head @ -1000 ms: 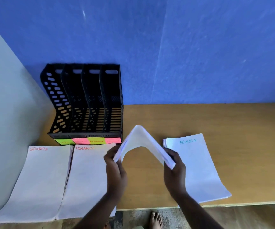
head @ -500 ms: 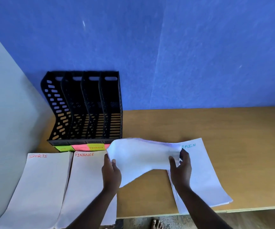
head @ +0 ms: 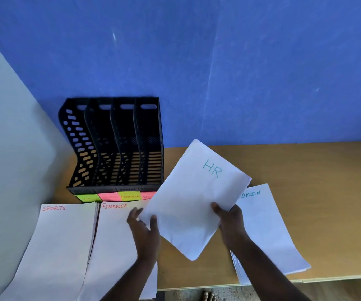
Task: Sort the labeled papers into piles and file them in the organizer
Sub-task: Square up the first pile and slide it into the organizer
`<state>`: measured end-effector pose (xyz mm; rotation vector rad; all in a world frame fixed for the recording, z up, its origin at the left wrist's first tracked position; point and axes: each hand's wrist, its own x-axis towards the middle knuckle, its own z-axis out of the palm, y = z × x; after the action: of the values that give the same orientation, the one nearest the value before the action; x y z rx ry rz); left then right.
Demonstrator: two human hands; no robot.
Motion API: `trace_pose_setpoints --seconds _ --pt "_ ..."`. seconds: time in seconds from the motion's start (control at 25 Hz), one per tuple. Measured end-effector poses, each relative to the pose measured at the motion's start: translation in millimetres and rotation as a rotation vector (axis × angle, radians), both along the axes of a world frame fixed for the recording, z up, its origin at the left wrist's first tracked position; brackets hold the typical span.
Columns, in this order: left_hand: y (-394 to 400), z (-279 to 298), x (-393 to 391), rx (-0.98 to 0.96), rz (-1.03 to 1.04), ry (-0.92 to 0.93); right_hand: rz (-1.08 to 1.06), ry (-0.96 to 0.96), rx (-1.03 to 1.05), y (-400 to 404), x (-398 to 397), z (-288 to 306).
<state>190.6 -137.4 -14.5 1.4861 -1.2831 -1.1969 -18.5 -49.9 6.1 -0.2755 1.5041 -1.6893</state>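
**Operator:** State the position of the HR stack [head: 194,198] relative to the hands.

**Technician:** The stack is held above the bench [head: 305,170], between the FINANCE pile [head: 114,240] and the ADMIN pile [head: 268,231]. It sits rotated — its labeled end points up and to the right, away from the organizer [head: 114,146]. The long axis runs diagonally, from low near the person to high on the right.

**Operator:** Condition of the hands?

**Technician:** The right hand [head: 229,222] pinches the stack's right edge, thumb on top. The left hand [head: 144,231] grips the left corner, thumb over the top sheet and fingers behind it. Both are closed on the paper; neither is free.

**Operator:** Which relation governs the next move?

**Technician:** The organizer stands up and to the left of both hands, at the back left of the bench. The green tag marked HR [head: 87,198] lies below the leftmost slot. In my judgement the stack must travel left and turn, so that its long axis lines up with that slot. The left hand is nearer the organizer — it would likely lead.

**Operator:** Other piles?

**Technician:** The SPORTS pile [head: 60,246] lies flat beside FINANCE, in front of the organizer.
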Motion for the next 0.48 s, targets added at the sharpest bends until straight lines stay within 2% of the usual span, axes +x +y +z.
trace_pose_setpoints --seconds 0.04,0.12,0.24,0.28,0.36,0.4,0.48 --pt "-8 6 2 -0.068 -0.014 -0.032 0.045 0.046 -0.014 2 -7 4" --pt "-25 27 0 -0.149 -0.172 -0.063 0.141 0.132 -0.009 5 -17 16" --pt "-46 55 -15 -0.102 -0.508 0.030 0.235 0.236 0.038 0 -24 33" --pt "-49 60 -22 -0.127 -0.570 -0.017 0.233 0.278 0.055 -3 -23 37" --pt "-43 62 -34 -0.269 -0.511 -0.175 0.132 0.407 0.114 -10 -18 39" --pt "-36 62 -38 -0.352 -0.436 -0.187 0.047 0.485 0.137 -13 -13 38" --pt "-19 60 -44 -0.452 -0.351 -0.092 -0.098 0.627 0.106 -15 -1 40"
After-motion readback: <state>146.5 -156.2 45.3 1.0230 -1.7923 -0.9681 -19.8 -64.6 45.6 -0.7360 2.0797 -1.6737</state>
